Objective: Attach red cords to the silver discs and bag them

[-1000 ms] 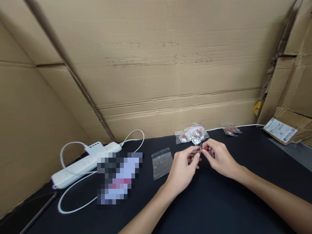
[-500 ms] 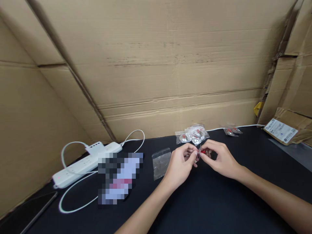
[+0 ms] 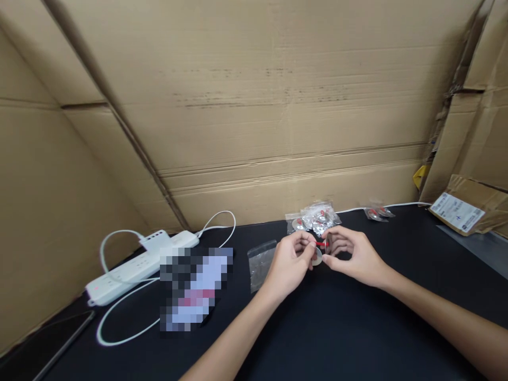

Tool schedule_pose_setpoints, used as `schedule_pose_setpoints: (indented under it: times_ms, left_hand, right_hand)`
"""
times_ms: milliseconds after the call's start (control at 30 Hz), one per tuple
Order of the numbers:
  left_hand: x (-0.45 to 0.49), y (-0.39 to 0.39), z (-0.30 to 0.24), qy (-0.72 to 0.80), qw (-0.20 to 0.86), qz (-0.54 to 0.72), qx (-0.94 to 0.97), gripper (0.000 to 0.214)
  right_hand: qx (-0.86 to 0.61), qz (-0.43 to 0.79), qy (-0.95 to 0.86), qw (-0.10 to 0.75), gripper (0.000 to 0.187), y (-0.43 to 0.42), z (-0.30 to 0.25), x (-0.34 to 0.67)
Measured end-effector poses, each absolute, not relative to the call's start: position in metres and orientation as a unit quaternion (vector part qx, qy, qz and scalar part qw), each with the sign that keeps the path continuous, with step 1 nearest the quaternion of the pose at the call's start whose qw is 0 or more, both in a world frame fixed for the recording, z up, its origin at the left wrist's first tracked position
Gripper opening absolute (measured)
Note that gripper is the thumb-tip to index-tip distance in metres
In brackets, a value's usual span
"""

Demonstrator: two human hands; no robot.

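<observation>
Over the middle of the black table (image 3: 357, 338), a little in front of the cardboard wall (image 3: 257, 106), the two hands meet. The left hand (image 3: 291, 260) and the right hand (image 3: 351, 255) hold one small part (image 3: 319, 248) together. It shows a thin red piece and a pale round disc below it; finer details are too small to tell. Each hand has thumb and forefinger closed narrowly on the part, which sits between the two hands. Whether it touches the table I cannot tell.

Just behind the hands lies a pile of small clear bags (image 3: 315, 217), with silver discs and something red inside. A second, smaller bunch of bags (image 3: 377, 212) lies further to the right. A flat clear zip bag (image 3: 259, 262) lies just beside the left hand and is partly hidden by it. Well apart to the left are a white power strip (image 3: 135, 264) with its looped cord (image 3: 119, 330), and a blurred object (image 3: 194, 288). At the far right rests a cardboard box with a printed label (image 3: 456, 212).
</observation>
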State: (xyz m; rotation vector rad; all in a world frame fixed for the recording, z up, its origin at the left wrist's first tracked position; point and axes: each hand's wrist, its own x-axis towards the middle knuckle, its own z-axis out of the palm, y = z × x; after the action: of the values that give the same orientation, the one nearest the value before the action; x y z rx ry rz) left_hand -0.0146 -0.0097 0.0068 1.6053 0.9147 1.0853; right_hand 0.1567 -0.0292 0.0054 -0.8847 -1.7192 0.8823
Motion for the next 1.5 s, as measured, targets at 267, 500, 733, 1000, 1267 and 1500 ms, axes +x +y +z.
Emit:
schedule_pose_setpoints:
  times_ms: [267,500,733,1000,1267,1500]
  left_hand:
    - [-0.014,-0.009,0.005,0.368,0.454,0.422,0.693,0.01]
    - [-0.034,0.001,0.01,0.48,0.141,0.399,0.768,0.023]
    - [-0.03,-0.003,0.0,0.462,0.142,0.275,0.831,0.018]
    - [-0.019,-0.006,0.003,0.443,0.412,0.38,0.7,0.01]
    - [-0.016,-0.008,0.009,0.379,0.652,0.42,0.504,0.011]
    - [-0.014,-0.014,0.014,0.31,0.716,0.473,0.409,0.014]
  right_hand:
    - [-0.234,0.662,-0.579,0.414,0.032,-0.029,0.006,0.156]
    - [-0.282,0.669,-0.498,0.474,0.025,-0.016,0.005,0.169]
    - [-0.368,0.641,-0.416,0.53,0.023,-0.005,-0.004,0.175]
    - [-0.415,0.496,-0.486,0.588,0.036,-0.009,0.0,0.167]
    - [-0.399,0.099,-0.737,0.536,0.033,-0.024,0.004,0.166]
    - [-0.361,0.093,-0.828,0.42,0.044,-0.025,-0.006,0.161]
